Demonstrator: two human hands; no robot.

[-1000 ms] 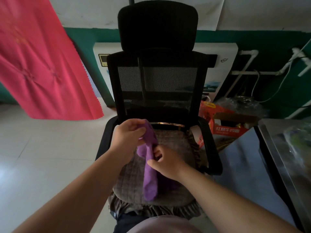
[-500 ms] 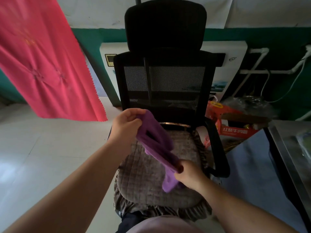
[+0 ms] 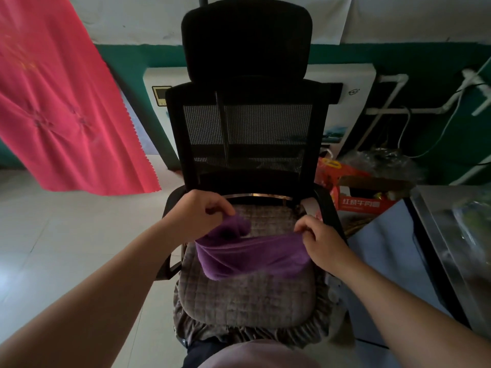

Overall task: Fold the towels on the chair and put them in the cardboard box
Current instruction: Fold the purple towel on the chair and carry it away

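Left hand [image 3: 198,217] pinches the towel's left corner, fingers curled round it. Right hand [image 3: 322,241] pinches the right corner. Purple towel [image 3: 249,257] hangs stretched between both hands, long axis left to right, lower edge sagging onto the seat cushion [image 3: 247,301] of the black chair [image 3: 247,134]. Both hands about equally near it. Likely step: spread or halve the towel over the seat. Cardboard box [image 3: 372,193] sits far right, beyond the armrest, nearer the right hand. Pink cloth [image 3: 61,107] hangs far left.
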